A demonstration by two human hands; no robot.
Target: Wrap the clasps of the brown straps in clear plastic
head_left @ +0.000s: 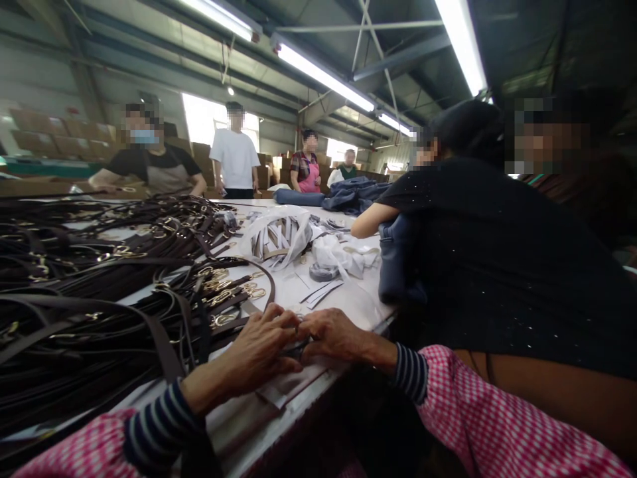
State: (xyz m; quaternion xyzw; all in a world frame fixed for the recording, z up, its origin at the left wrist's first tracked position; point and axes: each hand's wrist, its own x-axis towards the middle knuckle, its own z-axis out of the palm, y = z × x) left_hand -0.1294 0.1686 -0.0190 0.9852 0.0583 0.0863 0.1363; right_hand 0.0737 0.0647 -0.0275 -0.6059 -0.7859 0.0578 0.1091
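Note:
My left hand (251, 352) and my right hand (336, 335) meet at the table's near edge, their fingertips closed together on a small dark strap end (297, 349). What the fingers cover is hidden. Just left of my left hand lies a large heap of dark brown leather straps (99, 279). Gold-coloured metal buckles (221, 299) on the strap ends sit closest to my left fingers. Striped cuffs and pink checked oversleeves cover both my forearms.
A seated co-worker in black (502, 265) crowds the right side. On the white table (343, 295) lie paper strips, a grey tape roll (321, 272) and a plastic bag of pale strips (279, 239). Denim goods, more co-workers and cardboard boxes stand beyond.

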